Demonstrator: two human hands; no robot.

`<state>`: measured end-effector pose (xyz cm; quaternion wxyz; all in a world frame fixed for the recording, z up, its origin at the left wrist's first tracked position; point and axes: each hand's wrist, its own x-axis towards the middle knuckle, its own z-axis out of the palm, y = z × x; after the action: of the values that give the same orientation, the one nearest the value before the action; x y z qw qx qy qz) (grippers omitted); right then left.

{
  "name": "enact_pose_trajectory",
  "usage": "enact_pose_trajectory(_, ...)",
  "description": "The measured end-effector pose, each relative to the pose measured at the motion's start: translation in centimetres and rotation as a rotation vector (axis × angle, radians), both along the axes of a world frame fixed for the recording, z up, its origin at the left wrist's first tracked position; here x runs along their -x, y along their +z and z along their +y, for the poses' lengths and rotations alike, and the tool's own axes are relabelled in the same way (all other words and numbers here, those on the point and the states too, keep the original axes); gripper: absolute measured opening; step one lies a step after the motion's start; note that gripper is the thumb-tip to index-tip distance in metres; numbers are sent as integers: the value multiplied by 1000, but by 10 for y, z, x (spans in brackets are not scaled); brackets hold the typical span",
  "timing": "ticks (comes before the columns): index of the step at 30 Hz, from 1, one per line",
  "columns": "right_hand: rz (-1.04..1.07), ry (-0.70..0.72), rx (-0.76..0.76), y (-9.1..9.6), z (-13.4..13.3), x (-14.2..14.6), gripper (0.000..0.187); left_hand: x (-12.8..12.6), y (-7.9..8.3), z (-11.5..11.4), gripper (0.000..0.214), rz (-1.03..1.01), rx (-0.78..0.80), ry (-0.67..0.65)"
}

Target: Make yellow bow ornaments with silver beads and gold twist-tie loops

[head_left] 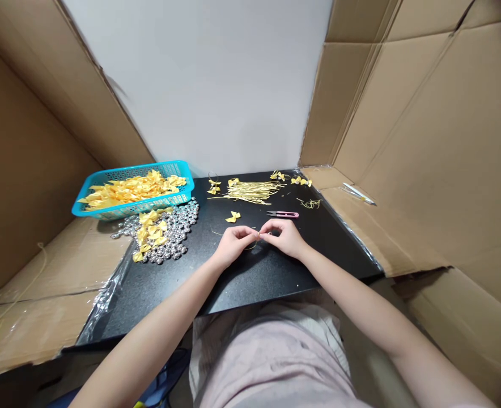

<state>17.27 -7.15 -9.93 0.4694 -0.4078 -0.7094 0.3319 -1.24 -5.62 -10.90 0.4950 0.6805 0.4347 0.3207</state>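
Note:
My left hand and my right hand meet fingertip to fingertip above the middle of the black table. Both are pinched on a thin yellow cord, which loops down just under the fingertips. Whatever lies right between the fingertips is too small to make out. Just beyond my left hand a single yellow ribbon bow lies on the table. Behind my right hand rest thread snips with a pink handle. Farther back is a bundle of cut yellow cords.
At the left stands a turquoise basket full of yellow bows. Silver beads with more bows lie before it. Finished-looking bow pieces and cord scraps sit at the back right. Cardboard walls flank the black table.

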Motion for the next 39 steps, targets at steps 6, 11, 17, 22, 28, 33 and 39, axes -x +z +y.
enact_pose_trajectory(6,2,15,12,-3,1,-1,8,0,1,-1,23,-7,5,-9)
enact_pose_trajectory(11,-8,53,27,-2,0,-2,7,2,4,0,21,-35,20,-27)
enact_pose_trajectory(17,7,52,46,-1,0,-2,11,1,10,-2,25,-104,23,-1)
enact_pose_trajectory(22,46,18,57,-4,1,0,17,-2,13,-3,28,-134,19,17)
enact_pose_trajectory(28,83,12,53,-4,2,1,26,-2,12,-3,28,-133,14,32)
enact_pose_trajectory(33,59,18,47,-5,2,0,21,-1,9,-2,29,-122,11,30)
enact_pose_trajectory(39,28,31,45,-3,1,-1,14,0,6,0,28,-119,8,15)
